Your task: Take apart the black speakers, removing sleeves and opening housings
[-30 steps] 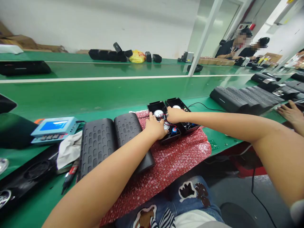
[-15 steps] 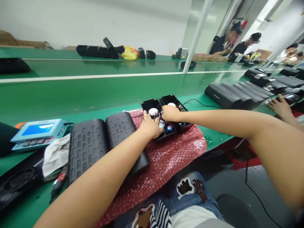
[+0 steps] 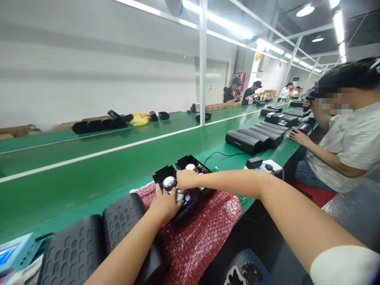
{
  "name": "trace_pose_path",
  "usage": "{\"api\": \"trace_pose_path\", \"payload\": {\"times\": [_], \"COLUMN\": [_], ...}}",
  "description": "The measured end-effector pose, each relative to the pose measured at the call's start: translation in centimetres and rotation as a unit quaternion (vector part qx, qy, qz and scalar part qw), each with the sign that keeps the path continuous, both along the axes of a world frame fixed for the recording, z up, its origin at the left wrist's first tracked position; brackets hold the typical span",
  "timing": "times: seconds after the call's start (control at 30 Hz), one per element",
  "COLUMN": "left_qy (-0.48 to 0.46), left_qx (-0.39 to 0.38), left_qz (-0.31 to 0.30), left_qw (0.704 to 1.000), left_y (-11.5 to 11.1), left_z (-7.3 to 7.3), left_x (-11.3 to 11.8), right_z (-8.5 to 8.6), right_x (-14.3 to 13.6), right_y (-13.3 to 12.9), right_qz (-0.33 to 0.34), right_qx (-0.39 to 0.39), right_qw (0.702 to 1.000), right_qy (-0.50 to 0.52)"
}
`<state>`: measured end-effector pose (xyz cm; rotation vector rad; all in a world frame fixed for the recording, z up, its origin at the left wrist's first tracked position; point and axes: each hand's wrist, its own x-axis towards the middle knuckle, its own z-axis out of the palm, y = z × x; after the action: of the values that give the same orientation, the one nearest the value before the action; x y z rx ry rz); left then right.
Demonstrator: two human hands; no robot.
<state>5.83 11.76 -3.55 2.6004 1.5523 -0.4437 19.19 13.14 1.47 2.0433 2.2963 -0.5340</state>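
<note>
Two opened black speaker housings lie side by side, the near one (image 3: 194, 201) and the far one (image 3: 180, 163). White round speaker drivers (image 3: 169, 182), red and black wires and a blue part (image 3: 187, 198) show inside. My left hand (image 3: 164, 204) grips the near housing at its left side, fingers and thumb apart over it. My right hand (image 3: 187, 179) is closed above the join between the housings, near the wires. Its fingertips are hidden, so what they pinch cannot be made out. Red bubble wrap (image 3: 204, 237) lies beneath the housings.
Two closed black speakers (image 3: 71, 249) lie to my left, near a light-blue device with a screen (image 3: 18, 251). Further right are a black adapter (image 3: 254, 162) and a row of black speakers (image 3: 242, 141). A co-worker (image 3: 347, 142) sits at right; a post (image 3: 203, 79) stands ahead.
My view has swung up and to the right, bringing the co-worker at right and the ceiling lights into sight. Both hands stay at the housings with little visible movement against them.
</note>
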Motion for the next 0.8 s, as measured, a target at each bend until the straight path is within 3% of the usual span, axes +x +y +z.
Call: {"api": "trace_pose_path", "payload": {"times": [0.17,0.3,0.37,0.47,0.53,0.57,0.6,0.67,0.7,0.73,0.77,0.8], "left_qy": [0.001,-0.016,-0.044,-0.115,-0.269,-0.356,-0.435,-0.518,-0.566,-0.633,-0.673,-0.635], "left_qx": [-0.014,-0.029,-0.036,-0.016,-0.048,-0.113,-0.206,-0.380,-0.411,-0.364,-0.237,-0.123], "left_qz": [-0.024,-0.033,-0.030,-0.015,-0.101,-0.139,-0.171,-0.172,-0.090,0.060,0.270,0.467], "left_qw": [1.000,0.999,0.998,0.993,0.957,0.917,0.860,0.747,0.709,0.680,0.647,0.603], "left_y": [-0.4,-1.8,-3.8,-9.0,-13.5,-15.9,-18.3,-23.3,-25.8,-28.2,-30.6,-32.8], "left_z": [1.1,3.2,5.0,7.7,7.8,6.9,5.3,0.2,-3.1,-6.4,-9.7,-12.7], "left_x": [0.3,0.2,-0.9,-4.3,-7.5,-9.4,-11.4,-15.5,-17.6,-19.5,-21.2,-22.6], "right_z": [0.9,1.7,1.9,1.8,1.0,0.4,-0.4,-2.0,-2.7,-3.2,-3.5,-3.5], "right_x": [-0.1,-0.1,-0.4,-1.6,-2.8,-3.4,-4.1,-5.4,-6.2,-7.2,-8.3,-9.7], "right_y": [-1.3,-2.1,-2.4,-3.7,-5.6,-6.9,-8.3,-11.4,-12.8,-14.1,-15.2,-16.1], "right_qz": [-0.016,0.001,0.024,0.084,0.161,0.226,0.322,0.535,0.619,0.681,0.723,0.754], "right_qx": [-0.013,0.001,0.025,0.100,0.152,0.174,0.220,0.267,0.283,0.285,0.283,0.274], "right_qw": [1.000,0.998,0.996,0.984,0.969,0.953,0.918,0.801,0.732,0.674,0.629,0.595], "right_qy": [-0.021,-0.057,-0.085,-0.118,-0.114,-0.098,-0.071,-0.034,-0.004,0.021,0.039,0.050]}}
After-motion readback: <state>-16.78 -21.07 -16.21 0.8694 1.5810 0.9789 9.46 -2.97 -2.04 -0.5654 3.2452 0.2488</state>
